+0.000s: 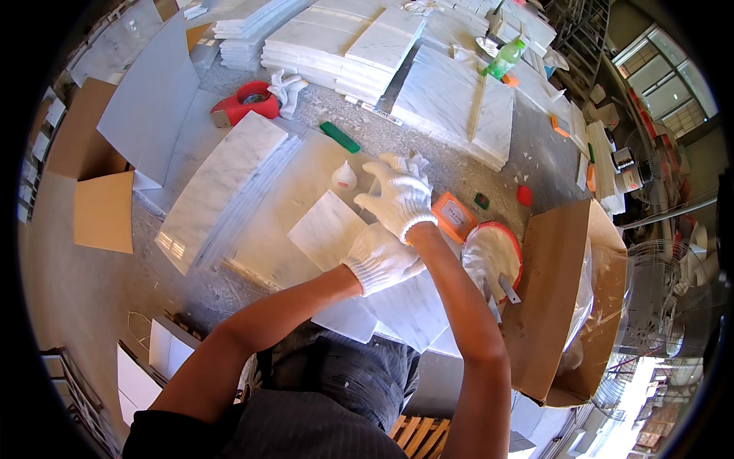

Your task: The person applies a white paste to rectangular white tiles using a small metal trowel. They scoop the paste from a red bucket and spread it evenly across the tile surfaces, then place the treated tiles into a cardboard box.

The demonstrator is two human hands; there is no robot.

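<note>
My right hand [399,197], in a white knit glove, is over the bench with its fingers apart, and I see nothing held in it. A greyish crumpled thing, too unclear to name, shows just beyond its fingers. Closer to me, my gloved left hand [380,254] rests over pale marble pieces, its fingers mostly hidden by my right forearm. A grey-veined marble tile [327,228] lies beside it, and another marble piece [409,310] is in front of my body. Left of my right hand stands a small white squeeze bottle [344,177]. To its right are an orange box [453,216] and a red-rimmed tub of white paste [489,249] with a scraper [508,288].
Stacked marble tiles [229,183] stand at left, with more stacks [336,42] at the back. A red tape dispenser [248,99], green block [339,138], marker [380,114] and green bottle [505,58] are around. Open cardboard boxes [547,291] flank the bench.
</note>
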